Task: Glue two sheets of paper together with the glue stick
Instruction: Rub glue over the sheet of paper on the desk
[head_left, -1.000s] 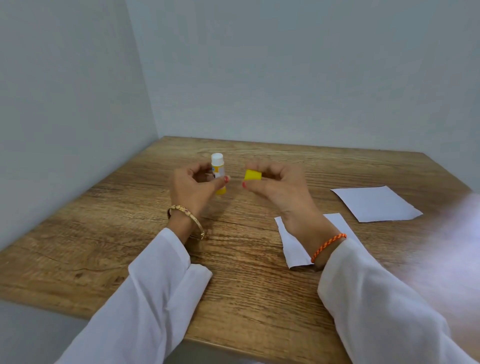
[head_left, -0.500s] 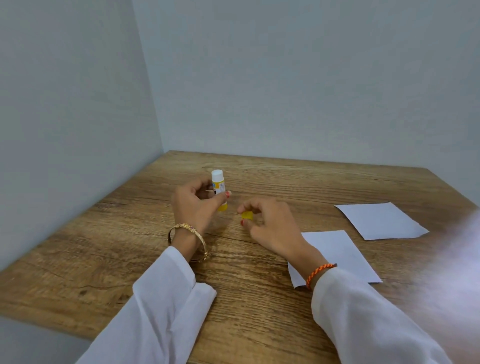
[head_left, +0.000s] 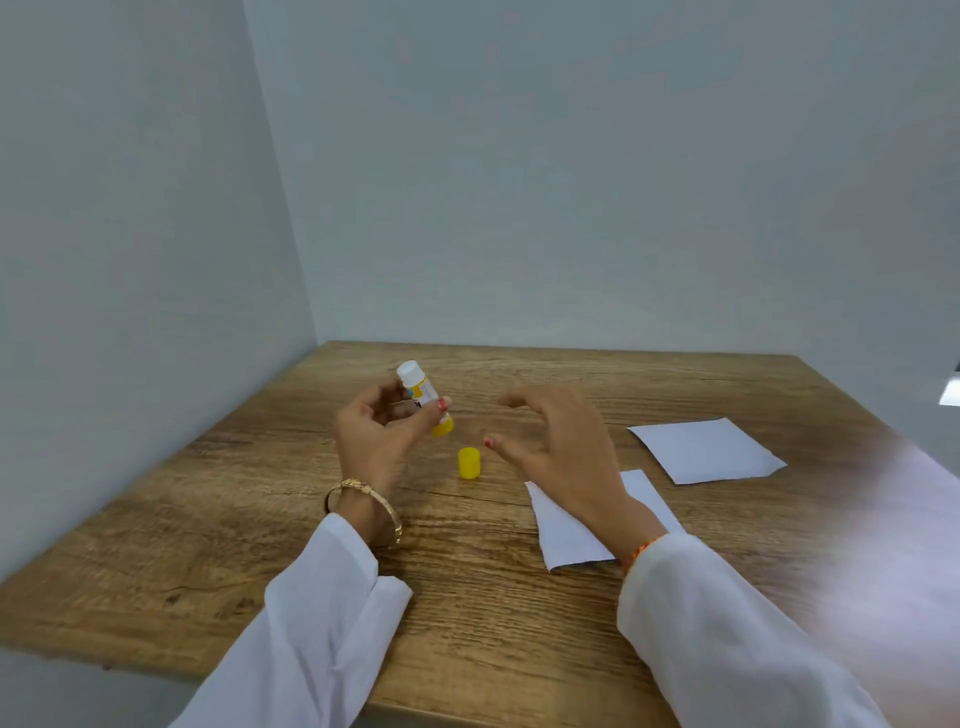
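Item one: glue stick (head_left: 423, 397), uncapped, tilted, which I held above the worktop (head_left: 260, 519) in my left hand (head_left: 376, 441), thumb and fingers (head_left: 382, 395) gripping its barrel. Item two: yellow cap (head_left: 469, 463), standing on the wood just beside my right hand (head_left: 558, 447), whose fingers were spread, holding nothing. Items three, four: near sheet (head_left: 566, 530), partly under my right wrist; far sheet (head_left: 706, 449), lying apart to the right.
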